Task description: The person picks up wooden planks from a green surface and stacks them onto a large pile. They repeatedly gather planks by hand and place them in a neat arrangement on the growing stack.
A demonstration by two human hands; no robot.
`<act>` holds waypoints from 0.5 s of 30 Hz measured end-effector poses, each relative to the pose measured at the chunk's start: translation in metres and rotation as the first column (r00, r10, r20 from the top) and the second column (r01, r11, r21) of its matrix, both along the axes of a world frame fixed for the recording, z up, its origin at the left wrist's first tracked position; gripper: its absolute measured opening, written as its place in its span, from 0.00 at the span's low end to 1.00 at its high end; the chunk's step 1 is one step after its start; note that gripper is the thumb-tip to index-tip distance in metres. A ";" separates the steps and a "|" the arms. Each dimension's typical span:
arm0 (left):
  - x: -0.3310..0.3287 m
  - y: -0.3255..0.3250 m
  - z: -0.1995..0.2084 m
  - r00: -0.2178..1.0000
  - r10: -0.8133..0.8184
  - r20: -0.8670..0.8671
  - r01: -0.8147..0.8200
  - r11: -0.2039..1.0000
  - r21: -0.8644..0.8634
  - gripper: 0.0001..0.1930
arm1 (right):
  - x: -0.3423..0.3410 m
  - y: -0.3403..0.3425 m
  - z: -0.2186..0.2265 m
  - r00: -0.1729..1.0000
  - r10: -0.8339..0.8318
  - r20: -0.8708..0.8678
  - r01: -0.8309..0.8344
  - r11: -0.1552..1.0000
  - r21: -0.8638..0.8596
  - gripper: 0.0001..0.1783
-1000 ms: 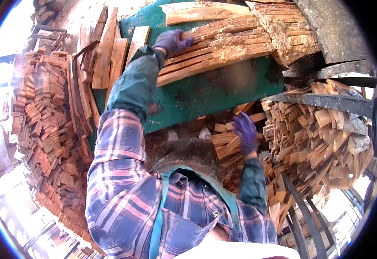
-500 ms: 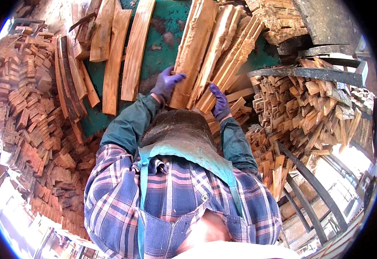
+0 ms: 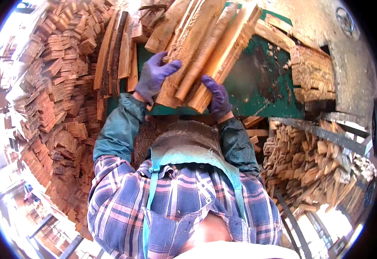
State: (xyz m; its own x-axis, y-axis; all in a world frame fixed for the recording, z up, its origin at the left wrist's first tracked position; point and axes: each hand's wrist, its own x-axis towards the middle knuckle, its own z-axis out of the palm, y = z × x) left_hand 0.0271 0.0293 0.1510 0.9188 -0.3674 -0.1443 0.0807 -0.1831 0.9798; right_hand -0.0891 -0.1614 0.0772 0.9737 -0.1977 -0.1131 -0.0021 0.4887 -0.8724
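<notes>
Head view: a bundle of rough wooden planks [image 3: 197, 52] is held between two purple-gloved hands above the green table [image 3: 257, 93], slanted from the near edge toward the far edge, with the near ends close to the near edge. By the left hand [image 3: 154, 78] the bundle's left side is held, the thumb laid over the outer plank. By the right hand [image 3: 217, 97] the right side is held in a narrow grip, its lower fingers partly hidden. Bark-edged strips [image 3: 116, 56] are laid across the table's left edge, and a stacked wood block [image 3: 312, 73] is set at the right edge. Beyond the left edge, cut wood [image 3: 54, 116] is heaped high; beside the near right corner, split pieces [image 3: 305, 162] are piled below a metal bar [image 3: 322, 134].
</notes>
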 end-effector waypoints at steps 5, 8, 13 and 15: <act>0.071 0.065 -0.005 0.986 0.109 0.123 -0.110 0.994 -0.003 0.34 | 0.093 0.031 0.019 0.976 0.100 -0.192 -0.044 0.960 0.276 0.23; 0.114 0.122 -0.036 0.981 0.152 0.125 -0.165 0.981 0.102 0.34 | 0.135 0.013 -0.003 0.958 0.203 -0.204 -0.081 0.869 0.488 0.24; 0.118 0.156 -0.080 0.979 0.083 0.189 -0.167 0.856 0.490 0.42 | 0.133 -0.015 -0.066 0.941 0.090 -0.325 0.004 0.960 0.279 0.26; 0.105 0.141 -0.090 0.910 -0.070 0.409 -0.236 0.724 0.648 0.46 | 0.128 -0.014 -0.074 0.889 0.047 -0.456 0.086 0.960 0.266 0.25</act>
State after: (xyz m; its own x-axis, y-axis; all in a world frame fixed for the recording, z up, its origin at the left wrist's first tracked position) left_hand 0.1321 0.1702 0.0612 0.9718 -0.2315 0.0456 -0.2186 -0.8102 0.5439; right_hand 0.0385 -0.1758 0.0036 0.7973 -0.1124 -0.5930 -0.3532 0.7098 -0.6095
